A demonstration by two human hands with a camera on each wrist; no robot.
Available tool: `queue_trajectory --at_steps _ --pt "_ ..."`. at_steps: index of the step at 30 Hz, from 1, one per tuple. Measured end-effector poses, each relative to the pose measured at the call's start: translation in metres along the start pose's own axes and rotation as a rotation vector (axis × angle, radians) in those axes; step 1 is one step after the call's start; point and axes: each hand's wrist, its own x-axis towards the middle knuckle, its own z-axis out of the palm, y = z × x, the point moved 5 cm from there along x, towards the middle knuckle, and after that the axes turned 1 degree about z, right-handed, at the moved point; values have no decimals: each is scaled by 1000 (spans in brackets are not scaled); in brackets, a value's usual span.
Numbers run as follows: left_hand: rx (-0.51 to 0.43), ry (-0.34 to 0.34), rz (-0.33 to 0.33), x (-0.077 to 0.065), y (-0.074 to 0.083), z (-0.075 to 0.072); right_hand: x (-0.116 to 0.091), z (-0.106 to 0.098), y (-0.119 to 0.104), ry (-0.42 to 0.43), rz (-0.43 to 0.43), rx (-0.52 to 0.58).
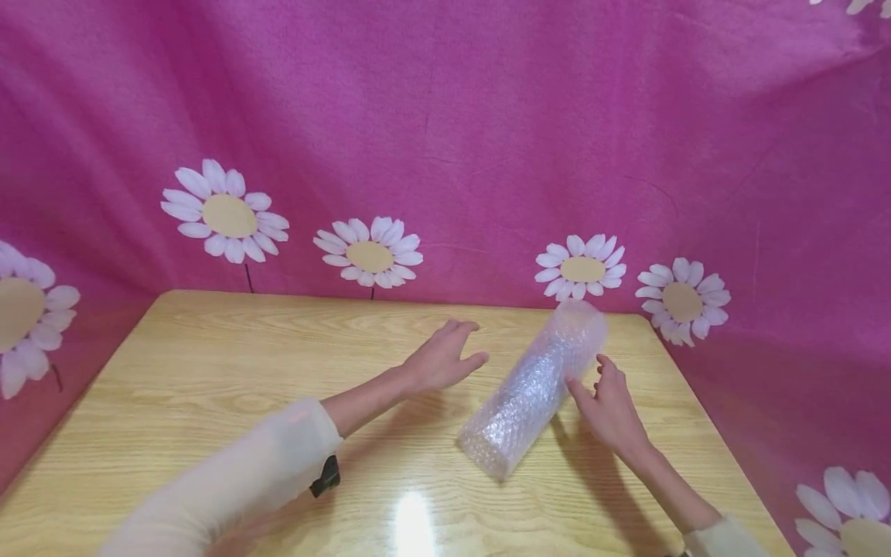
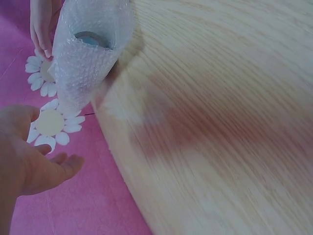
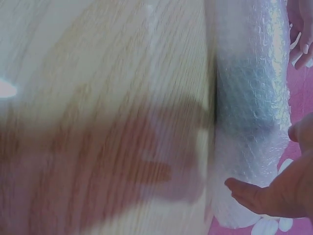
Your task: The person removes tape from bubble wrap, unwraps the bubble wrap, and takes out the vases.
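Note:
A roll of clear bubble wrap (image 1: 534, 391) lies slantwise on the wooden table, its far end near the back edge. Something with a round grey rim (image 2: 93, 38) shows inside its open end in the left wrist view; the wrap hides the rest. My left hand (image 1: 443, 357) hovers left of the roll, apart from it, thumb and fingers spread. On the other side is my right hand (image 1: 614, 414), thumb tip right at the wrap's side and fingers loosely bent. The right wrist view shows the right hand's fingers (image 3: 249, 193) overlapping one end of the wrap.
The light wood table (image 1: 230, 363) has rounded back corners. A pink cloth (image 1: 473, 139) with large white daisies hangs behind it and down both sides. A bright light reflection lies on the front of the tabletop.

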Motion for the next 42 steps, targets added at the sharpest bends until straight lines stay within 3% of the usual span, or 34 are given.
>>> queue_trajectory --at_steps 11,20,42 --pt "-41 -17 -17 9 4 12 -4 10 6 -59 126 116" --pt "-214 -58 -82 16 7 23 -4 20 3 -78 239 373" --pt "-305 -98 -181 34 19 61 -6 34 0 -108 264 467"
